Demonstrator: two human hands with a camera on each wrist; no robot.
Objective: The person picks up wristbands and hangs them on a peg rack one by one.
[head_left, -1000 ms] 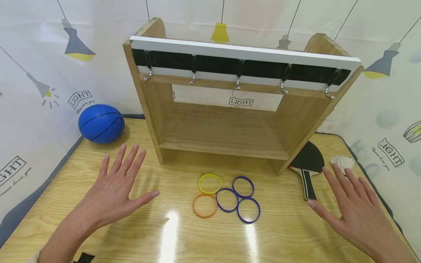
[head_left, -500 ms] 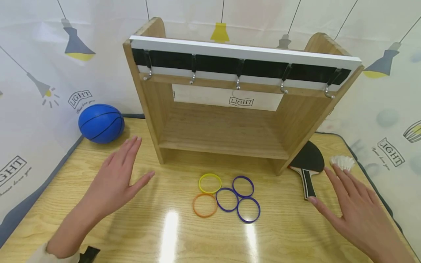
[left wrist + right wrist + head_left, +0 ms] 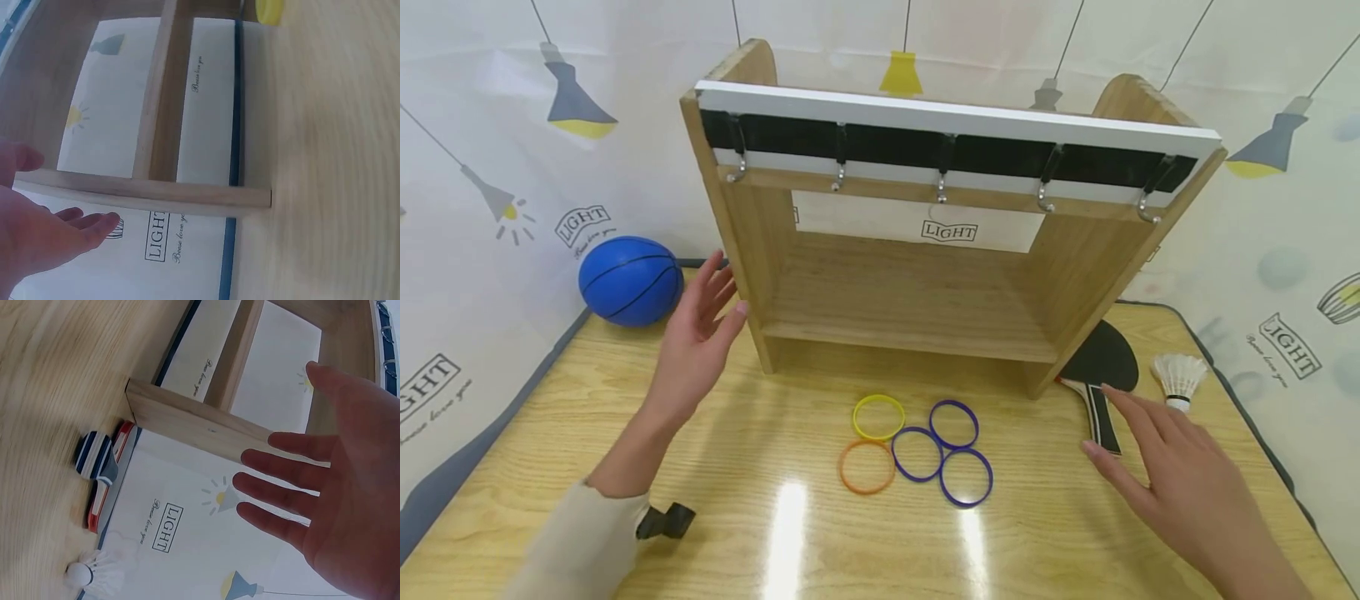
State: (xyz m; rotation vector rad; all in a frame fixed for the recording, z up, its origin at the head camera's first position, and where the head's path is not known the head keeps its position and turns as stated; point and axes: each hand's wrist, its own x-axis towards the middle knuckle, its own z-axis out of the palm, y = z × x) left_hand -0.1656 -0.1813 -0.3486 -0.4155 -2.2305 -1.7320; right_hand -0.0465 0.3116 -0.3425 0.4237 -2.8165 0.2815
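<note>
My left hand (image 3: 692, 354) is raised beside the left side panel of the wooden shelf (image 3: 895, 296), thumb near the panel's edge, holding nothing. In the left wrist view that hand (image 3: 47, 228) has its fingers around the panel's outer side; contact cannot be told. My right hand (image 3: 1187, 483) hovers over the table's right side near the paddle handle (image 3: 1102, 421), fingers extended and holding nothing. The right wrist view shows its palm (image 3: 350, 481) and spread fingers, with the shelf's side panel (image 3: 187, 422) beyond.
A yellow ring (image 3: 878, 397), an orange ring (image 3: 867, 493) and several dark blue rings (image 3: 966, 505) lie before the shelf. Metal hooks (image 3: 942, 190) line its top board. A blue ball (image 3: 631, 282) sits back left; a shuttlecock (image 3: 1180, 377) lies right, beside the black paddle (image 3: 1105, 358).
My left hand has moved forward and inward to the shelf's left side and turned on edge. My right hand has shifted slightly left, uncovering the shuttlecock.
</note>
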